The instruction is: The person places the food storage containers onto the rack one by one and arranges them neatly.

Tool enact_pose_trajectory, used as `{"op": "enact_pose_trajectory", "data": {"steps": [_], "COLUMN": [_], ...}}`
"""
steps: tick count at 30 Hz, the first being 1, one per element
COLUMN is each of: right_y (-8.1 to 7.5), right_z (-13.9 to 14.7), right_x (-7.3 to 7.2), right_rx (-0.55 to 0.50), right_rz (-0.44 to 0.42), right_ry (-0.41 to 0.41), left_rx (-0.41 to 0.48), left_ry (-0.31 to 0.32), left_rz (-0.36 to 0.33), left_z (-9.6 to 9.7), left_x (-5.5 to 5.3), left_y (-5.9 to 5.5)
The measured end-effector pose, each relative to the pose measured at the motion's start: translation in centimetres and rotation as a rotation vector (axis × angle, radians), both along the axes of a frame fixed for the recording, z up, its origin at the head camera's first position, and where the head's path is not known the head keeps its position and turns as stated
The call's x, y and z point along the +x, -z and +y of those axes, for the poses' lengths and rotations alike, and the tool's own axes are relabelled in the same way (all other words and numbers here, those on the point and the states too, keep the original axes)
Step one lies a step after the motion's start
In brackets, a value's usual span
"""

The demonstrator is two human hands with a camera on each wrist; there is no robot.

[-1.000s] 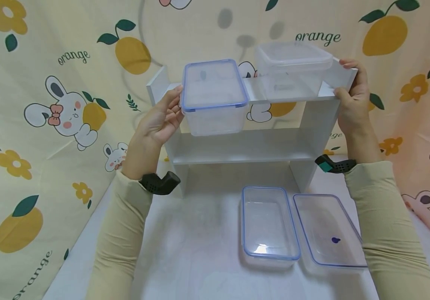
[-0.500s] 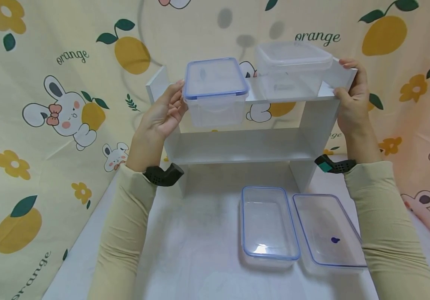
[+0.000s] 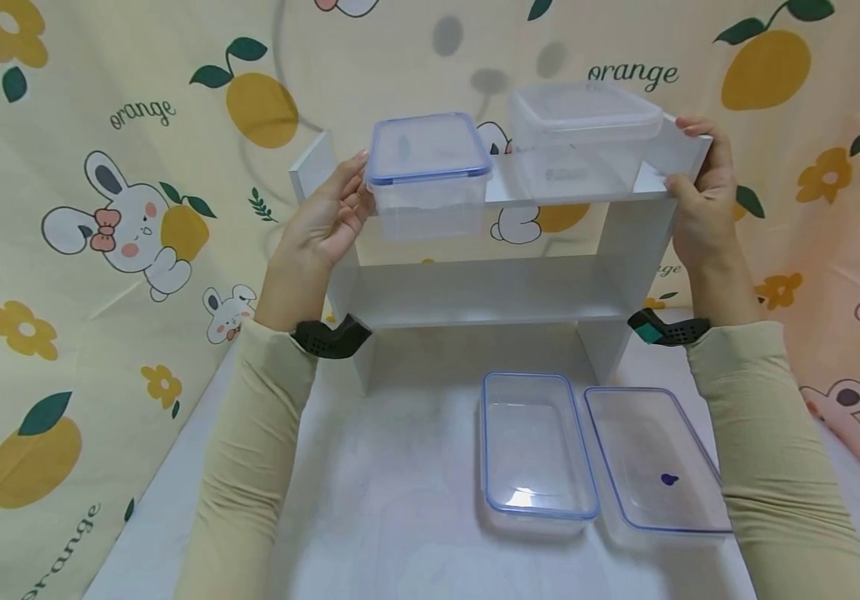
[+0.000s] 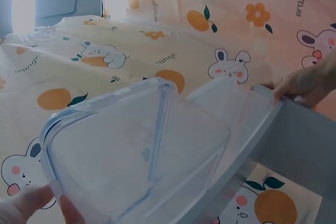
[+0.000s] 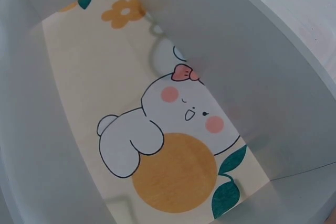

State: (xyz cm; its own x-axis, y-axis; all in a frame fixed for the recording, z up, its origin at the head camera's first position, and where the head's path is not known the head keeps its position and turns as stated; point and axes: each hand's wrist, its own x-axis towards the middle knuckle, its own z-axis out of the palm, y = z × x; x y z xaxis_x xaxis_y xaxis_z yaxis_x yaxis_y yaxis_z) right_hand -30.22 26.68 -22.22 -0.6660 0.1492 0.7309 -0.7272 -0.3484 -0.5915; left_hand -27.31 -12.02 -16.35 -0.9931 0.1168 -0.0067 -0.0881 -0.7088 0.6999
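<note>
A clear plastic food container (image 3: 430, 150) with a blue-rimmed lid is in front of the left part of the white shelf's top board. My left hand (image 3: 321, 225) holds it by its left side. The left wrist view shows the container's lid (image 4: 115, 156) close up, with fingertips at its near corner. My right hand (image 3: 707, 196) grips the raised right end of the white shelf (image 3: 475, 292), thumb in front and fingers behind. Next to that hand, a clear container with a whitish lid (image 3: 583, 142) stands on the top board. The right wrist view shows no hand.
On the white table (image 3: 385, 500) lie two flat clear containers with blue rims, a left one (image 3: 538, 442) and a right one (image 3: 651, 458) partly behind the right sleeve. A printed cloth (image 3: 137, 333) hangs behind the shelf and at the sides.
My left hand has raised the blue-rimmed food container slightly, and its front now tilts less downward, more level. The right hand stays on the shelf end.
</note>
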Motion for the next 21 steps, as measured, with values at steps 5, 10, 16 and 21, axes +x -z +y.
{"op": "enact_pose_trajectory", "data": {"steps": [5, 10, 16, 21], "right_y": [0.1, 0.1, 0.0, 0.1], "right_z": [0.1, 0.1, 0.1, 0.2], "right_x": [0.0, 0.0, 0.0, -0.1], "right_rx": [-0.001, 0.007, 0.013, 0.014], "right_rz": [0.007, 0.009, 0.004, 0.032], "right_ry": [-0.004, -0.010, 0.001, 0.003], "left_rx": [-0.058, -0.082, -0.118, -0.159], "left_ry": [-0.032, -0.078, -0.105, -0.105], "left_rz": [0.012, -0.005, -0.038, -0.029], "left_z": [0.0, 0.1, 0.0, 0.0], "left_x": [-0.5, -0.9, -1.5, -1.8], "left_y": [-0.2, -0.3, -0.9, -1.2]}}
